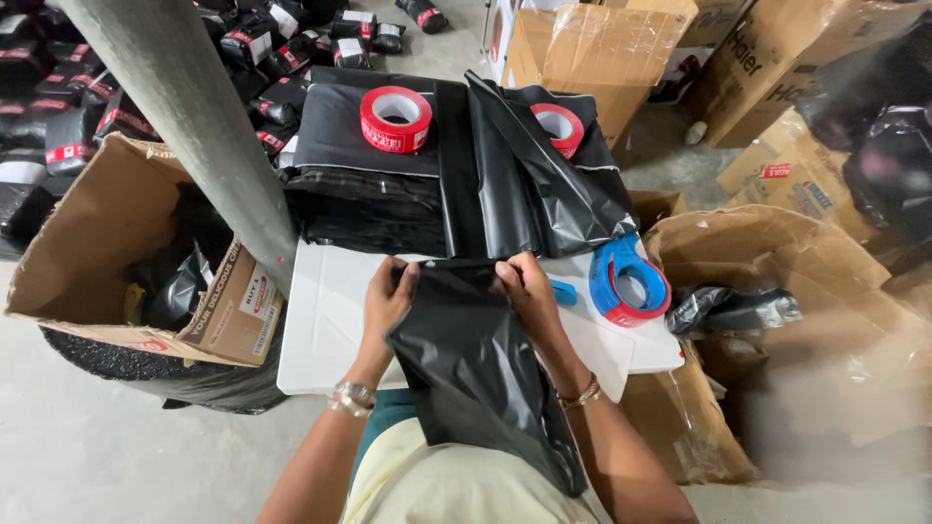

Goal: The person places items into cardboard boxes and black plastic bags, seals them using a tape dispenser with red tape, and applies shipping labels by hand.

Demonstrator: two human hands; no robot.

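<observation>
My left hand (386, 299) and my right hand (529, 291) both grip the top edge of a black plastic mailer bag (476, 369). The bag hangs from the white table (325, 320) down over my lap. Just beyond my hands lies a thick stack of black bags (369, 194). A red tape roll (395, 119) rests on that stack. A second red tape roll (557, 127) sits among loose black bags to the right. Beside my right hand stands a blue tape dispenser (629, 281) holding a red roll.
A grey pole (194, 116) crosses in front of the table's left side. An open cardboard box (116, 252) stands at the left, more cartons (777, 58) at the right and back. Several packed black parcels (58, 87) lie on the floor at top left.
</observation>
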